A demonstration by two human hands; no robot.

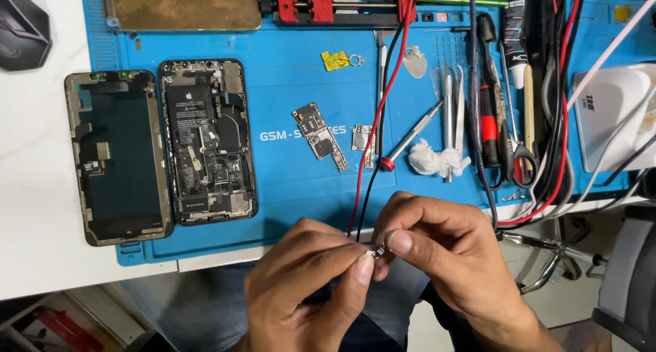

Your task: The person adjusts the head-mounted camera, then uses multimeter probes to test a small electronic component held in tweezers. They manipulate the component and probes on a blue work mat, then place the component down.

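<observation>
At the far left of the frame a detached phone screen [117, 157] lies face down, half on the white worktop [34, 208] and half on the blue repair mat [287, 208], touching the opened phone body [207, 141] just to its right, whose battery and inner parts are exposed. Further right, near the middle of the mat, sit a logic board [320, 136] and a smaller square chip board [361, 138], apart from each other. Below them, at the lower centre of the frame and in front of the mat's near edge, the left hand [307, 283] and the right hand [444, 253] meet: thumb and forefinger of each are closed in a pinch on one tiny metal part [378, 251], too small to identify. A red wire [383, 106] and a black wire run down from the top of the frame towards that spot. To the right lie a screwdriver [410, 139], a wad of white tissue [434, 159], tweezers [449, 113] and scissors [516, 154] in the upper right. The step in hand looks like close fingertip handling of the small part; any further move on it would seem to call for a steady, light pinch, since the piece could easily slip.
</observation>
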